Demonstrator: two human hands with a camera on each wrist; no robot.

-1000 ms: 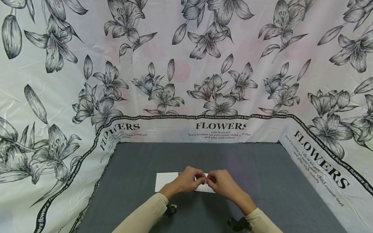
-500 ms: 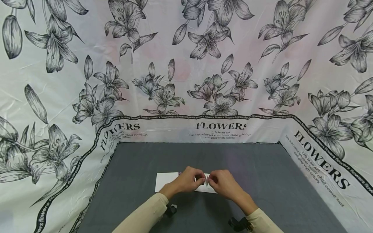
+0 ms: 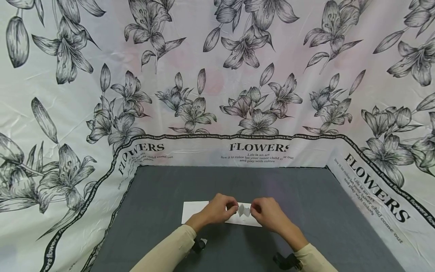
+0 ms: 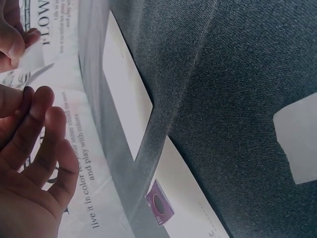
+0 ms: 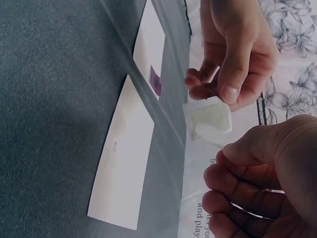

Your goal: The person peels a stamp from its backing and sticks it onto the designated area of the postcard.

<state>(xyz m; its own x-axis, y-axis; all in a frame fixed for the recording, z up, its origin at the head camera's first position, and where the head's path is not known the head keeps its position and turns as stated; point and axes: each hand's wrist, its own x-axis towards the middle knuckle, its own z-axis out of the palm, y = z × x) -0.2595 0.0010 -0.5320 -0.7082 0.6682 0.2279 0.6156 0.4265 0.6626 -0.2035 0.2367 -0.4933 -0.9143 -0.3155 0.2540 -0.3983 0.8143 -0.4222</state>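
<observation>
Above the white envelopes, my left hand (image 3: 217, 209) pinches a small pale stamp (image 5: 213, 119) by one edge, between thumb and fingertips. Its toothed edge and plain side show in the right wrist view. My right hand (image 3: 270, 214) pinches a thin translucent backing sheet (image 5: 210, 135), which curls away from the stamp and still seems to meet it. Both hands are close together, fingers curled. Beneath them lies the right envelope (image 5: 124, 158), with faint small marks on it. The left envelope (image 4: 181, 191) bears a purple stamp (image 4: 159, 203) marked 120 and is partly covered by my left hand in the head view.
A dark grey cloth (image 3: 163, 185) covers the table. A white paper scrap (image 4: 299, 139) lies on it in the left wrist view. Behind and at the sides hangs a white flower-printed curtain (image 3: 217, 151). Black straps (image 3: 287, 261) sit at both wrists.
My right hand has moved to the right, away from the left one, and the gap between them has widened. More of the pale stamp and its backing now shows. The left hand has hardly moved.
</observation>
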